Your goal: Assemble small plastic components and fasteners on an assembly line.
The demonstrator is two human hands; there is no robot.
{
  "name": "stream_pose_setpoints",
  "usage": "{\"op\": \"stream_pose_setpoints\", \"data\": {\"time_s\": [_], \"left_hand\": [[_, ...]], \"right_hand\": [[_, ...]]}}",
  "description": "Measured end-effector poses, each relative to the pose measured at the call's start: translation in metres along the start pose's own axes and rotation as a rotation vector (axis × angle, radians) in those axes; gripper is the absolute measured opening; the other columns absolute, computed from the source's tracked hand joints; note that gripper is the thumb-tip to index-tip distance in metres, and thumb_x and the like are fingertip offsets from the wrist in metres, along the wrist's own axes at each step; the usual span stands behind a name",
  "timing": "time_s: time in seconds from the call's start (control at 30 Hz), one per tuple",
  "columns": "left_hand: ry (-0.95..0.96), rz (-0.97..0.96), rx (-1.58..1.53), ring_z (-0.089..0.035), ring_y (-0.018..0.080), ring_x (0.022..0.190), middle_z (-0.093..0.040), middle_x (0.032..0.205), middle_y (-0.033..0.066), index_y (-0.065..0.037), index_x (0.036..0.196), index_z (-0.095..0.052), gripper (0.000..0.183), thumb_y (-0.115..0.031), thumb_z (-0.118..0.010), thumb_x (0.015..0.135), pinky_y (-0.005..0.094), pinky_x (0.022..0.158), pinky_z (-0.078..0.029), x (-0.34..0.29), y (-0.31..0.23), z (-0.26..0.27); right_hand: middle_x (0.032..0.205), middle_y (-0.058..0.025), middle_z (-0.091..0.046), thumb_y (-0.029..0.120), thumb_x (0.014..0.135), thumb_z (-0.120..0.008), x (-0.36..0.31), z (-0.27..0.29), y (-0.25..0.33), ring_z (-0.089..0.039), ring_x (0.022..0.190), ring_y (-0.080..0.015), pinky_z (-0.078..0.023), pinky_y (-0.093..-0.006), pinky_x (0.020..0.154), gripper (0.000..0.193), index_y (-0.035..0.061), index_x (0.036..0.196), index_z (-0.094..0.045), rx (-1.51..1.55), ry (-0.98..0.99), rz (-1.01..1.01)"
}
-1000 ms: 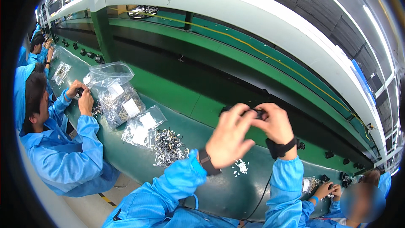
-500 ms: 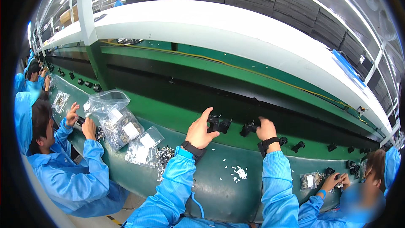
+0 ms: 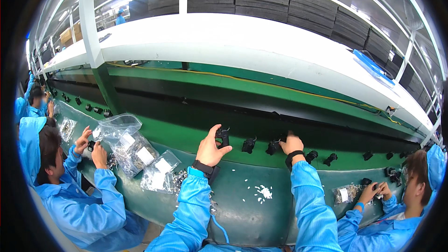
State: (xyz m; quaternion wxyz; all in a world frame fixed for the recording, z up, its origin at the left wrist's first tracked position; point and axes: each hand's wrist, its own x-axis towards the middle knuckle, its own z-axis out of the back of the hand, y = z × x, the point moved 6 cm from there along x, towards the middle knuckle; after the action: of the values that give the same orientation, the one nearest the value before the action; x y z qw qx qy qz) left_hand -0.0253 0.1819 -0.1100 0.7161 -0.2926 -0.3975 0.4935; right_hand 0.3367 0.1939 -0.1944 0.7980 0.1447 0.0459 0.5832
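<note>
My left hand is closed around a small black plastic part with a thin metal prong on top, thumb and forefinger on its sides. To its right, another black part stands on the green ledge, apart from both hands. My right hand reaches over the same ledge with its fingers bent down. Beside its thumb is a black part; something dark shows at the fingertips, but the fingers hide most of it. White small pieces lie scattered on the green tabletop between my forearms.
Clear bags of small metal pieces and a loose pile lie left of my arm. More black parts line the ledge rightward. Co-workers sit on the left and right. A white shelf spans above.
My left hand has lifted its black part slightly away from the neighbouring one, which now stands alone. My right hand's fingers have bent further down and inward. The whole view has shifted a little.
</note>
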Motion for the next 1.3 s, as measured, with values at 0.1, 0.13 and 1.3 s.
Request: {"op": "stream_pose_setpoints", "data": {"time_s": [0.1, 0.13, 1.3], "left_hand": [[0.007, -0.003, -0.022, -0.072, 0.0272, 0.089, -0.070, 0.113, 0.0187, -0.010, 0.153, -0.043, 0.089, -0.010, -0.088, 0.076, 0.0385, 0.076, -0.058, 0.001, -0.004, 0.000], [0.012, -0.007, -0.036, -0.073, 0.0305, 0.087, -0.070, 0.114, 0.0209, -0.010, 0.152, -0.043, 0.090, -0.012, -0.088, 0.075, 0.0415, 0.078, -0.058, 0.002, -0.007, -0.001], [0.035, 0.150, 0.106, -0.074, 0.0299, 0.105, -0.074, 0.111, 0.0179, 0.001, 0.115, -0.059, 0.057, -0.011, -0.092, 0.070, 0.0397, 0.091, -0.059, 0.027, 0.071, -0.115]], "right_hand": [[0.114, -0.0289, -0.071, 0.026, 0.075, -0.080, -0.013, 0.008, -0.033, -0.069, 0.107, -0.0459, -0.056, -0.0486, 0.096, 0.070, -0.0025, 0.133, -0.053, 0.343, -0.231, -0.175], [0.114, -0.0289, -0.071, 0.026, 0.075, -0.080, -0.017, 0.004, -0.040, -0.069, 0.107, -0.0459, -0.056, -0.0486, 0.096, 0.070, -0.0025, 0.133, -0.053, 0.330, -0.230, -0.177], [0.120, -0.0165, -0.071, 0.001, 0.098, -0.060, -0.098, 0.017, -0.097, -0.060, 0.055, -0.0090, -0.062, -0.0311, 0.056, 0.046, -0.0007, 0.143, -0.051, 1.417, -0.234, -0.254]]}}
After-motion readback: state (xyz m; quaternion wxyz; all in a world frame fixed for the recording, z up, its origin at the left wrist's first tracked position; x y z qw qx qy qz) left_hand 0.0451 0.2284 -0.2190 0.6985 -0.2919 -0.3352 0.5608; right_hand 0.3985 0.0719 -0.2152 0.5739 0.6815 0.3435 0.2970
